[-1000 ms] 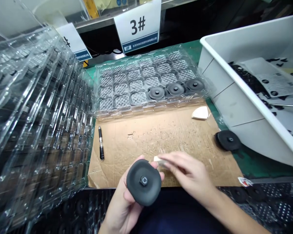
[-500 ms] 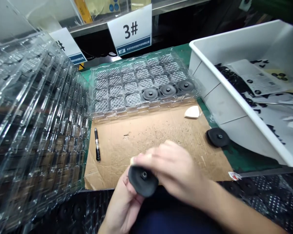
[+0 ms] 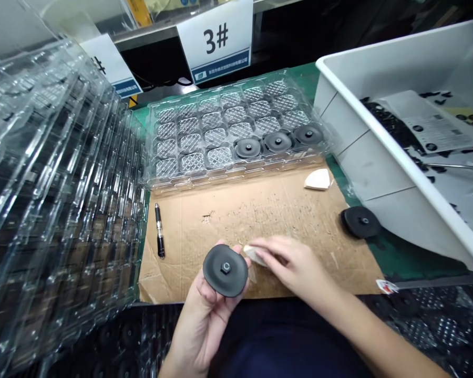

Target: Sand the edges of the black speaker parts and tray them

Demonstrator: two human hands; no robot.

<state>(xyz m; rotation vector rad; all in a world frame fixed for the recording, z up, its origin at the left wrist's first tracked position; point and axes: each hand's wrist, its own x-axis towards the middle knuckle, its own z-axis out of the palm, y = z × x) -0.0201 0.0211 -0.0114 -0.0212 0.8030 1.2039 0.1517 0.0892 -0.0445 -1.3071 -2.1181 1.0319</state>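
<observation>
ahead: blister tray (image 3: 236, 131) | far right: loose disc (image 3: 361, 222) | left: pen (image 3: 160, 231) | left hand (image 3: 199, 310): half-open, gripping black disc (image 3: 225, 270) | right hand (image 3: 291, 265): pinching white sponge (image 3: 254, 255) beside disc

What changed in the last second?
The right hand, pinching a white foam wedge, has drawn back rightward from over the black disc to its edge. The left hand keeps holding the disc; nothing was let go. The three discs in the clear blister tray and the pen stayed put.
</observation>
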